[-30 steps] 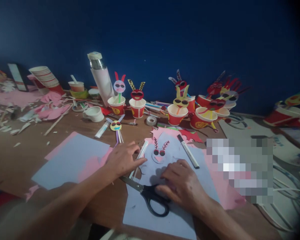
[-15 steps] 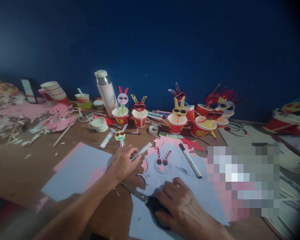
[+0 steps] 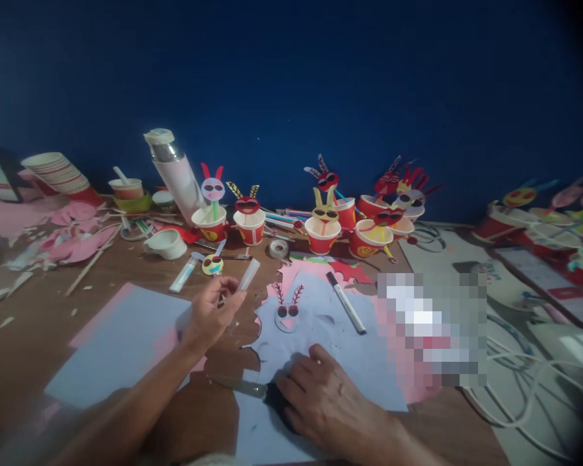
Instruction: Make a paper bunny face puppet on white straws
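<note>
A pale translucent tube point(image 3: 249, 274) is pinched between the thumb and fingers of my left hand point(image 3: 212, 312), raised over the table left of the paper face. My right hand point(image 3: 326, 396) lies curled over the black handles of the scissors point(image 3: 240, 384), whose blades point left. Under it spread white and pink paper sheets point(image 3: 364, 375) with scalloped cut edges. On them lies a small paper face point(image 3: 287, 320) with dark round eyes and feathery antennae. A marker point(image 3: 346, 303) rests to its right. Beyond my left hand is a yellow paper face point(image 3: 212, 264).
Red paper cups point(image 3: 323, 243) holding paper faces on sticks line the back, near a leaning flask point(image 3: 177, 178). A roll of tape point(image 3: 278, 248), a white cup point(image 3: 166, 244) and paper scraps point(image 3: 85, 249) lie around. More sheets point(image 3: 111, 349) are at left, cables point(image 3: 505, 414) at right.
The view has swung right, so things appear farther left. My left hand has lifted and tilted the tube more upright. My right hand stays on the scissors.
</note>
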The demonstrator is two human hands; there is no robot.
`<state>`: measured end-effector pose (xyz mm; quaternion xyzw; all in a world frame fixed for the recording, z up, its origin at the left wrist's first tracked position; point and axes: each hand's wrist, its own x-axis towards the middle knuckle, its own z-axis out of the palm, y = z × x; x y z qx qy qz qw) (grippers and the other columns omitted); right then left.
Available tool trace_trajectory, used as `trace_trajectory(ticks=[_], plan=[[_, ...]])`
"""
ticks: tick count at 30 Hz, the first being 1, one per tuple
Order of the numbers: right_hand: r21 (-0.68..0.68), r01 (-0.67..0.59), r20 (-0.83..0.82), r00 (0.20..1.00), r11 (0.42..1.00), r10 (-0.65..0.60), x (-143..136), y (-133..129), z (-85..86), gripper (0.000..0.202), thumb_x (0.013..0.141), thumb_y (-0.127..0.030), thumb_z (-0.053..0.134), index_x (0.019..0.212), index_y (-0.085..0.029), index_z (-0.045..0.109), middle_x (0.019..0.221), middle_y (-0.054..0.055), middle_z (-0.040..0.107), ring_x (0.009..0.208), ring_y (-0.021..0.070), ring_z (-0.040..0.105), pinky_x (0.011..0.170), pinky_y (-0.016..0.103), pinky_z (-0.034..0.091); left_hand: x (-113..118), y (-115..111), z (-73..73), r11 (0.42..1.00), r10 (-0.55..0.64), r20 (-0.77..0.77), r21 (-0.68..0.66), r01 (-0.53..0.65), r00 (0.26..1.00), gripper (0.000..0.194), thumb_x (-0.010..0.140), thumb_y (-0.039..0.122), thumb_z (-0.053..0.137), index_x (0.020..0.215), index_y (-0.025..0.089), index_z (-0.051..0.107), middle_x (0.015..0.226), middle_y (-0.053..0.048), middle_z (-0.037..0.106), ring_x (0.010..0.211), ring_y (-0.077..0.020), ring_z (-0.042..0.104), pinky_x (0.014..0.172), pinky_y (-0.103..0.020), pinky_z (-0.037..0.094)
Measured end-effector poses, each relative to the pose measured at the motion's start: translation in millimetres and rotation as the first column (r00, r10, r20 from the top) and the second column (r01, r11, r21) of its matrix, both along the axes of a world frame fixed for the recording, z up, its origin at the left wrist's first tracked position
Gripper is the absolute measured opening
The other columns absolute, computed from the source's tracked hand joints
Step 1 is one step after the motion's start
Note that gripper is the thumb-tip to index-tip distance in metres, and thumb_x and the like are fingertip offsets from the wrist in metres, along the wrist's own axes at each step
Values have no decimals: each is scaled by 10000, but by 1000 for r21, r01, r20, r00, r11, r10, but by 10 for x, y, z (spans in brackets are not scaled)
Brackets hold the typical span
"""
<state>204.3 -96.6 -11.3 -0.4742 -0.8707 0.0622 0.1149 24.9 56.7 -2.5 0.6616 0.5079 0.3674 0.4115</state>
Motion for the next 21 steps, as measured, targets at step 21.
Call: trace_trajectory(ticks=[21], plan=[[-31, 16, -113, 993, 999, -20, 243, 87, 6, 250, 812, -271, 494, 1015, -143, 567, 847, 78, 617, 881, 242, 522, 803, 380, 315, 23, 45, -199, 950, -222, -317, 143, 278, 922, 266, 811, 316, 530, 1052, 215, 581, 907, -24, 632, 801, -141, 599, 711, -231, 479]])
